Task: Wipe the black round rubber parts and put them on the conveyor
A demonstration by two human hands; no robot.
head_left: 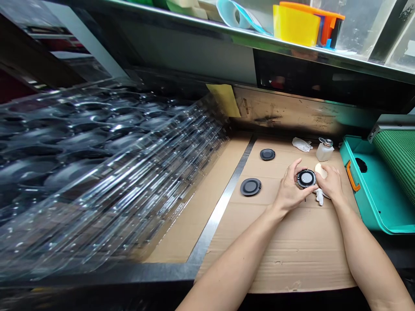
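My left hand (pixel 289 188) grips a small round black disc-shaped part (pixel 306 178) with a pale grey centre, thumb below and fingers above its rim. Just to the right, my right hand (pixel 330 182) pinches a cream-coloured pad (pixel 320 170) close beside the part. Whether pad and part touch, I cannot tell. A crumpled white cloth (pixel 320 197) shows under my hands, partly covered by them. Two more black round parts lie on the cardboard: one nearer (pixel 250 187) and one farther off (pixel 267 154).
Stacked clear plastic trays (pixel 129 172) with round pockets fill the left side. A dispenser bottle (pixel 324 151) and crumpled white wipe (pixel 301 144) stand at the back. At right are a teal bin (pixel 372 207) with an orange handle and a green conveyor belt (pixel 398 151). A shelf (pixel 227 36) runs overhead.
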